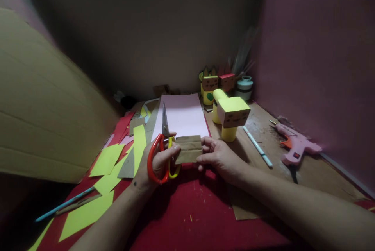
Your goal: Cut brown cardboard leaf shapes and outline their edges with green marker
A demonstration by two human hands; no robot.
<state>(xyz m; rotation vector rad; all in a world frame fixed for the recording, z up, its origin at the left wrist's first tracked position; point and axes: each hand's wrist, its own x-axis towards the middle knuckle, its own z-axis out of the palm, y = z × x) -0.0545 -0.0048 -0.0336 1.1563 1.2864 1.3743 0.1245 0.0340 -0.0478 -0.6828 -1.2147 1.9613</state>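
My left hand (159,161) is closed around scissors (162,153) with a red and a yellow handle loop; the blades point up and away, closed together. Its fingertips also touch the left edge of a small brown cardboard piece (189,148). My right hand (218,157) pinches the right edge of that same brown piece, holding it just above the red mat (190,212). A pink sheet of paper (183,116) lies flat right behind the cardboard piece.
Yellow paper scraps (107,159), red and brown offcuts lie at left beside a large leaning cardboard sheet (43,110). A yellow box figure (231,116), smaller paper figures (215,85), a pen (258,147) and a pink glue gun (295,147) sit at right. A blue pencil (63,205) lies front left.
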